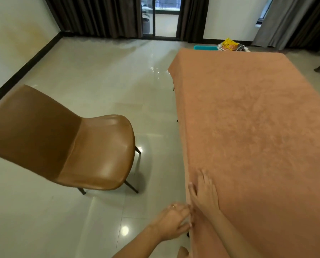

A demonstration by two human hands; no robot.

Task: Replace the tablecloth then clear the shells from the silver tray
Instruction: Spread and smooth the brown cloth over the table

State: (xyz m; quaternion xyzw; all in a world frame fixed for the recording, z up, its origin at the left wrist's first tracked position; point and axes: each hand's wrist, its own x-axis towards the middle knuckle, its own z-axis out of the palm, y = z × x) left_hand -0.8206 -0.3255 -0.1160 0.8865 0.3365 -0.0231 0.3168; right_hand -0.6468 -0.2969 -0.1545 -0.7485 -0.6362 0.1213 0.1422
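An orange-brown tablecloth (248, 118) covers the whole table on the right and hangs over its left side. My right hand (204, 192) lies flat, fingers spread, on the cloth at the table's near left edge. My left hand (174, 220) is beside the table, its fingers pinching the hanging edge of the cloth just below the right hand. A ring shows on the left hand. No silver tray or shells are in view.
A brown leather chair (71, 146) stands on the glossy tiled floor (99, 71) left of the table. Beyond the table's far end lie a teal container (204, 47) and a yellow packet (230, 44). Dark curtains (92, 15) and a glass door line the far wall.
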